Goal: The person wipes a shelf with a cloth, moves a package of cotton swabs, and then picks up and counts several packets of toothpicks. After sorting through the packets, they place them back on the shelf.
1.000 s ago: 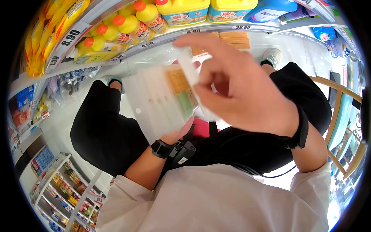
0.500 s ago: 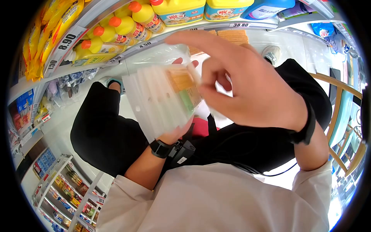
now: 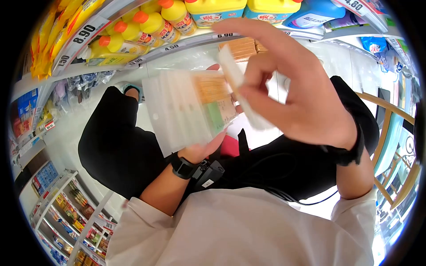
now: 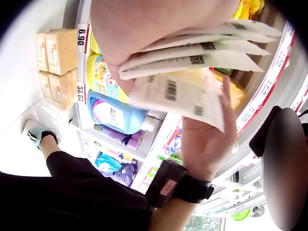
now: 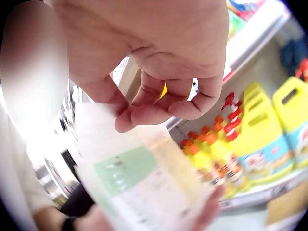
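Note:
My left hand point(image 3: 202, 148) holds a fan of several white, translucent packets point(image 3: 173, 111), its fingers reaching behind them. On the top one a bundle of thin tan wooden sticks point(image 3: 211, 88) shows beside a green label. To the right, my right hand point(image 3: 297, 93) pinches another white packet point(image 3: 242, 84) by its edge, tilted away from the fan. In the right wrist view, thumb and fingertips grip the plain white end of that packet point(image 5: 144, 183), which has a green panel. The left wrist view shows printed codes on the fanned packets point(image 4: 207, 50).
Shelves ahead carry yellow bottles point(image 3: 153, 26), yellow jugs point(image 3: 217, 12) and a blue bottle point(image 3: 315, 17). Tan paper packs point(image 4: 60, 50) stand on the floor below the shelf edge. A wooden chair point(image 3: 386, 137) is at the right, a low shelf of packaged goods point(image 3: 71, 213) at the lower left.
My right hand, close against the fan half a second ago, has moved right and slightly up with its packet, widening the gap. The left hand keeps its hold. The head view has shifted slightly.

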Tool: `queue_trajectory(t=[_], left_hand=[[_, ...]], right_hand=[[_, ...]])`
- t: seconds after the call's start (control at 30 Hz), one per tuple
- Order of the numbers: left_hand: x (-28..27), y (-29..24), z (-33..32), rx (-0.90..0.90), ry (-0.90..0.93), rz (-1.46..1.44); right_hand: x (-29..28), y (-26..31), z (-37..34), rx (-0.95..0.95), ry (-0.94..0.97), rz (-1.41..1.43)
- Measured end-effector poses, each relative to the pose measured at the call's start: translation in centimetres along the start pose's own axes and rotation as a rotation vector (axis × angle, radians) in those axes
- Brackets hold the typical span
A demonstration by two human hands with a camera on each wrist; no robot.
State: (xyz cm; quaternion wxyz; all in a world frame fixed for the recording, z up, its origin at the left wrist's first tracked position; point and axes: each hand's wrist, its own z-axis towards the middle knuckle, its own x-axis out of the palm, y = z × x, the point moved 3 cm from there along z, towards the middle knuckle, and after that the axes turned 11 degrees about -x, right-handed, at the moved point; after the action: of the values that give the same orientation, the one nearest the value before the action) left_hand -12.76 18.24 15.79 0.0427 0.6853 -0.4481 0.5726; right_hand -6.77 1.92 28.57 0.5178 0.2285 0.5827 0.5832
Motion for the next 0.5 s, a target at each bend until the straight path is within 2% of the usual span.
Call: queue_trajectory(t=[0.03, 0.07, 0.13, 0.2, 0.27, 0.33, 0.37, 0.4, 0.43, 0.47, 0.5], left_hand=[[0.2, -0.2, 0.0, 0.012, -0.046, -0.005], [0.5, -0.4, 0.1, 0.021, -0.089, -0.01], [1.5, -0.7, 0.2, 0.023, -0.044, 0.035], [1.7, -0.6, 0.1, 0.023, -0.003, 0.082], [1.1, -0.3, 0.1, 0.012, -0.109, 0.054], [1.4, -0.4, 0.2, 0.028, -0.107, 0.114], [1.5, -0.5, 0.1, 0.042, -0.11, 0.181], [1.1, -0.5, 0.0, 0.042, -0.114, 0.182], [0.6, -0.3, -0.1, 0.009, -0.075, 0.084], [0.3, -0.2, 0.0, -0.025, -0.034, -0.013], [0.3, -0.3, 0.1, -0.026, -0.03, -0.012]], right_hand=[[-0.1, -0.7, -0.1, -0.03, -0.01, -0.189], [0.0, -0.4, -0.1, -0.03, -0.009, -0.19], [0.4, 0.4, -0.1, -0.059, -0.009, 0.092], [1.0, -0.8, -0.3, -0.006, -0.009, 0.008], [1.3, -1.0, -0.3, 0.055, -0.015, -0.081], [1.4, 0.3, 0.1, -0.14, -0.054, 0.02], [1.5, 0.1, 0.0, -0.142, -0.049, 0.022], [1.9, -0.5, -0.3, -0.062, -0.044, 0.004], [2.1, -0.9, -0.5, 0.02, -0.042, -0.015], [2.1, -0.6, -0.5, 0.022, -0.046, -0.015], [2.1, 0.2, -0.4, -0.056, -0.038, -0.001]])
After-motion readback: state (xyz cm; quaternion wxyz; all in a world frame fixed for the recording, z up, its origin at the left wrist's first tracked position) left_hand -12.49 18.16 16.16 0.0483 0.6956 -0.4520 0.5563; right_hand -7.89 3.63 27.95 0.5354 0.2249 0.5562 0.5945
